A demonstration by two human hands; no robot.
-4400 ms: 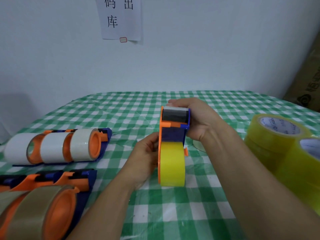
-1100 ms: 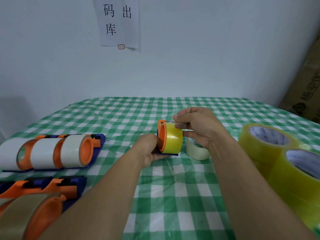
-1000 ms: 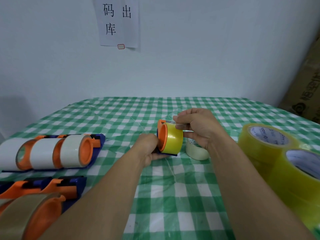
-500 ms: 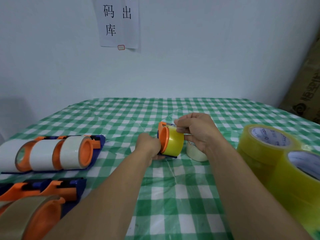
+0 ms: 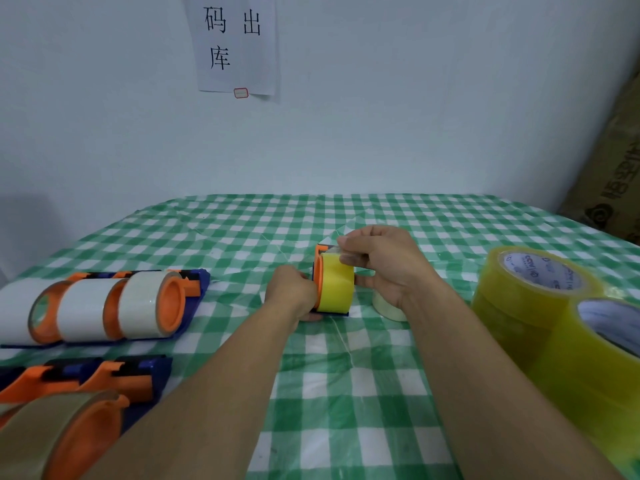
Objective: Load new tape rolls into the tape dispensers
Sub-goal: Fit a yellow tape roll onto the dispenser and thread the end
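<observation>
Dispenser [image 5: 318, 275] turned sideways; left hand [image 5: 292, 289] grips it, right hand [image 5: 384, 265] pinches tape [image 5: 337, 289].

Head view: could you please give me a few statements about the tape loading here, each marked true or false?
1. The yellow tape roll sits on the dispenser that the left hand holds. True.
2. The right hand rests flat on the tablecloth. False: it grips the top of the yellow tape roll.
3. The spare yellow rolls stand on the person's left. False: they stand on the right; loaded dispensers lie on the left.
4. A small pale roll lies on the tablecloth beside the right hand. True.
</observation>
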